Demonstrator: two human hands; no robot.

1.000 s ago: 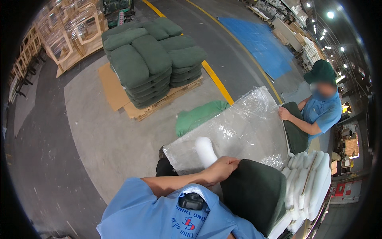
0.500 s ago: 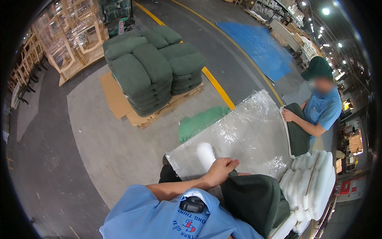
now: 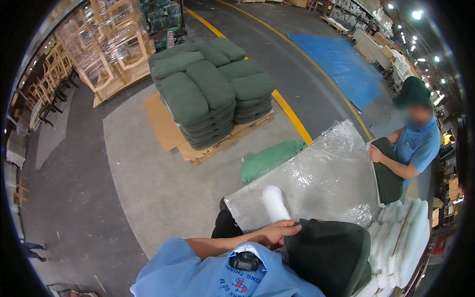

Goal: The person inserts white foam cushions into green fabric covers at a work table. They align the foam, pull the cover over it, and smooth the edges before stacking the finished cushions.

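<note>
My left hand (image 3: 279,233) is closed, thumb and fingers pinching the left edge of a dark green fabric cushion cover (image 3: 329,252). The cover hangs in front of my body and spreads to the right. Of my right hand only a sliver shows behind the cover's top edge; its fingers are hidden. Just beyond my left hand a white roll (image 3: 275,203) lies on a table sheeted in clear plastic (image 3: 316,173). White cushion pads (image 3: 401,237) are stacked right of the cover.
Across the table at the right, a co-worker (image 3: 415,133) holds another dark green cover (image 3: 387,171) with a white edge. Dark green cushions (image 3: 198,94) are piled on a pallet (image 3: 208,157). A green bundle (image 3: 264,161) lies beyond the table. Wrapped wooden frames (image 3: 106,44) stand far left.
My left hand has lowered slightly, and the cover's top edge is now opened out flatter and wider beside it. The whole view has shifted, so the surroundings sit further right and lower.
</note>
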